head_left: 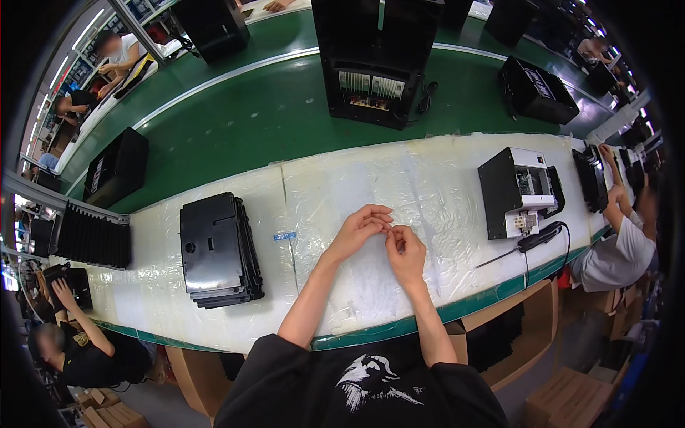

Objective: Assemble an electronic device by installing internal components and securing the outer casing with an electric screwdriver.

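Note:
Over the middle of the film-covered white worktop (342, 188), my two hands come together. My left hand (359, 232) has its fingers curled toward the thumb. Close to its fingertips, my right hand (407, 258) is closed in a pinch. Whatever lies between the fingertips is too small to make out. Nearest on the left is a small blue strip (285, 236) on the worktop, and beyond it a stack of black plastic panels (212, 246). Off to the right stands a black and white device housing (499, 196) with its inner parts showing.
An electric screwdriver (540, 237) with a long bit and a cord lies by the housing. Beyond the worktop runs a green conveyor (250, 107) carrying a tall black cabinet (374, 64) and black boxes (539, 89). Co-workers (617, 242) work at both ends; cardboard boxes (571, 399) stand below.

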`<action>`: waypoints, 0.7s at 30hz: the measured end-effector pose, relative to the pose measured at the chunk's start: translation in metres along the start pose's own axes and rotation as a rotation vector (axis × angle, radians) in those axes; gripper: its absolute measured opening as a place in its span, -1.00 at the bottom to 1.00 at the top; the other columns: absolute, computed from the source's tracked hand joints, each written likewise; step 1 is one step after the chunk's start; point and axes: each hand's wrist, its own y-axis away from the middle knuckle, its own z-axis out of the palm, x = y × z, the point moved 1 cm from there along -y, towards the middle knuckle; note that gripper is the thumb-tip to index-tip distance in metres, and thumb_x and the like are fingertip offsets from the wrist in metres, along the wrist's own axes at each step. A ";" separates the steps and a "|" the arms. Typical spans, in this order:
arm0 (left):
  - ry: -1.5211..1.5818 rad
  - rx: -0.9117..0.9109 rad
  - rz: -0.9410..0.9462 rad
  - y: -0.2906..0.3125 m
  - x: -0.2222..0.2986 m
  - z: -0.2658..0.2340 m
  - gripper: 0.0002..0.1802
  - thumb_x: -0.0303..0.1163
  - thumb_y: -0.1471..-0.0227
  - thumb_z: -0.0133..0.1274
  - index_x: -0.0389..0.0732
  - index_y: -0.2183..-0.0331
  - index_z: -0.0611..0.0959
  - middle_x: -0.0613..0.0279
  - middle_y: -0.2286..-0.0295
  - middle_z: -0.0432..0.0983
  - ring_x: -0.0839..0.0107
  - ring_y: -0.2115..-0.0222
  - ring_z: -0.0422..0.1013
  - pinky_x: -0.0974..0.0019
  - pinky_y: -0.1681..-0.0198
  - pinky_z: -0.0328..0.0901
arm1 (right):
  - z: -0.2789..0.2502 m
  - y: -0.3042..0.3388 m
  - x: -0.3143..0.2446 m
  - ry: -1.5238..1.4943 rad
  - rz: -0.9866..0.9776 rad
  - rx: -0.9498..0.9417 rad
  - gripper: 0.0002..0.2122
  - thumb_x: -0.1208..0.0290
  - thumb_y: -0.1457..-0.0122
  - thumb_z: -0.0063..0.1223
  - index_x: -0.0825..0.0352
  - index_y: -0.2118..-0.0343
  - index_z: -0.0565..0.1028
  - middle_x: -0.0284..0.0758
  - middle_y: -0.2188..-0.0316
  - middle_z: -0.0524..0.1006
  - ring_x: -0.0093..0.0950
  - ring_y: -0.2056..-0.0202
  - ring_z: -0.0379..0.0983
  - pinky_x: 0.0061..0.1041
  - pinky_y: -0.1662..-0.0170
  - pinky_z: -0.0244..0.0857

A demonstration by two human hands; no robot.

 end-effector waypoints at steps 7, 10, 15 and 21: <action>0.004 0.004 -0.003 0.000 -0.002 -0.001 -0.62 -0.62 -0.01 -0.13 -0.33 0.07 0.44 0.15 0.23 0.43 0.46 0.21 0.38 0.36 0.05 0.30 | -0.001 0.001 0.001 -0.029 0.032 -0.005 -0.93 0.54 -0.01 0.10 0.37 0.43 0.47 -0.30 0.66 0.47 -0.54 0.68 0.37 -0.59 0.59 0.23; -0.005 0.006 0.011 0.000 -0.003 -0.001 -0.63 -0.62 -0.01 -0.13 -0.33 0.07 0.44 0.15 0.22 0.43 0.46 0.21 0.38 0.36 0.05 0.30 | 0.001 0.001 0.002 -0.032 0.037 -0.009 -0.92 0.55 0.00 0.11 0.37 0.43 0.48 -0.31 0.66 0.47 -0.55 0.68 0.37 -0.60 0.59 0.23; -0.011 0.000 0.014 -0.001 -0.004 -0.001 -0.63 -0.62 -0.01 -0.12 -0.33 0.07 0.44 0.15 0.22 0.43 0.46 0.21 0.39 0.36 0.06 0.31 | 0.001 0.002 0.004 -0.029 0.040 -0.004 -0.92 0.55 0.02 0.13 0.36 0.43 0.48 -0.33 0.68 0.45 -0.56 0.69 0.36 -0.60 0.60 0.22; -0.008 0.004 0.008 -0.001 -0.004 -0.002 -0.63 -0.62 -0.01 -0.13 -0.33 0.07 0.44 0.15 0.22 0.43 0.46 0.21 0.39 0.37 0.07 0.31 | 0.001 0.001 0.004 -0.027 0.038 -0.002 -0.91 0.54 0.03 0.15 0.36 0.44 0.48 -0.34 0.70 0.43 -0.57 0.69 0.35 -0.61 0.60 0.21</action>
